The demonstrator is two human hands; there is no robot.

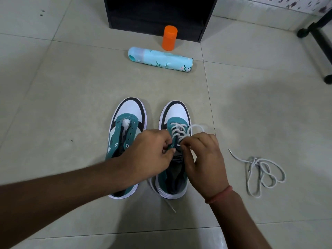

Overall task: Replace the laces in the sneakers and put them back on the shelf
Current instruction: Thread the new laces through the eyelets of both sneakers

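Currently both hands work over the right sneaker [173, 150], which stands on the floor [53, 96] beside the left sneaker [125, 141]. The right hand [204, 159] has its grip closed on the white lace [177, 131], pinching it just behind the stiff tip at an upper eyelet. The left hand [152, 155] pinches the teal eyelet flap opposite, steadying it.

Handling: the lace is judged soft, light and limp; only the tip is rigid enough to push through an eyelet, so hold close behind it. The sneaker upper is flexible and will likely fold unless held at the flap.

Lacing covers the lower eyelets; the upper ones appear open. One free end trails on the floor behind the heel. The left sneaker carries no lace. A loose lace [262, 174] lies in a tangle well to the right.

Containers: a spray can [161, 59] lies on its side, and an orange capped bottle [169, 38] stands upright; contents cannot be seen. Behind them stands a dark shelf unit [158, 13].
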